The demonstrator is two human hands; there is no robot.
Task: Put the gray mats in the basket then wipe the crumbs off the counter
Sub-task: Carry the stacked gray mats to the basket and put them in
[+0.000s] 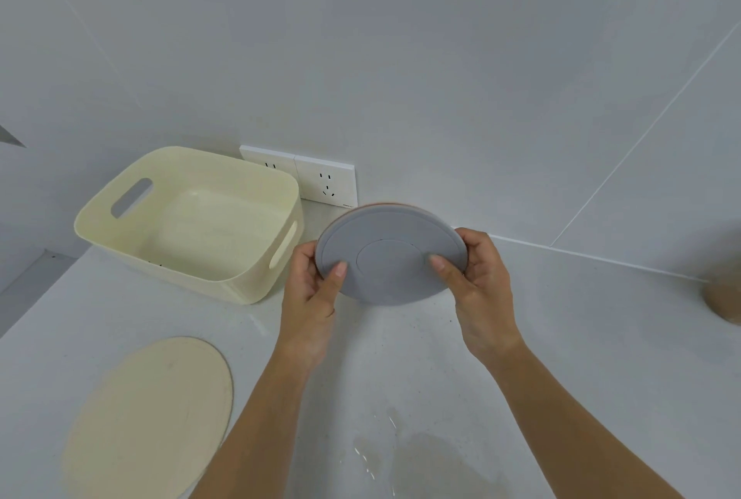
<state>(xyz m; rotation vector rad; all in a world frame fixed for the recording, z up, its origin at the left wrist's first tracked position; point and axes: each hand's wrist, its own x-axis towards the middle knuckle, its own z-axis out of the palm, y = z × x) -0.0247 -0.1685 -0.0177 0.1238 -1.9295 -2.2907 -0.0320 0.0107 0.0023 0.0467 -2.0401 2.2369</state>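
Note:
Both hands hold a round gray mat above the white counter, tilted toward me. More thin edges, one pinkish, show behind its top rim, so it looks like a stack. My left hand grips its left edge with the thumb on top. My right hand grips the right edge the same way. The cream plastic basket stands to the left of the mat, against the wall, with nothing large inside. A few dark specks lie at its near inner wall.
A round beige mat lies flat on the counter at the near left. A double wall socket sits behind the basket. A brownish object is cut off at the right edge. A wet-looking patch marks the near counter.

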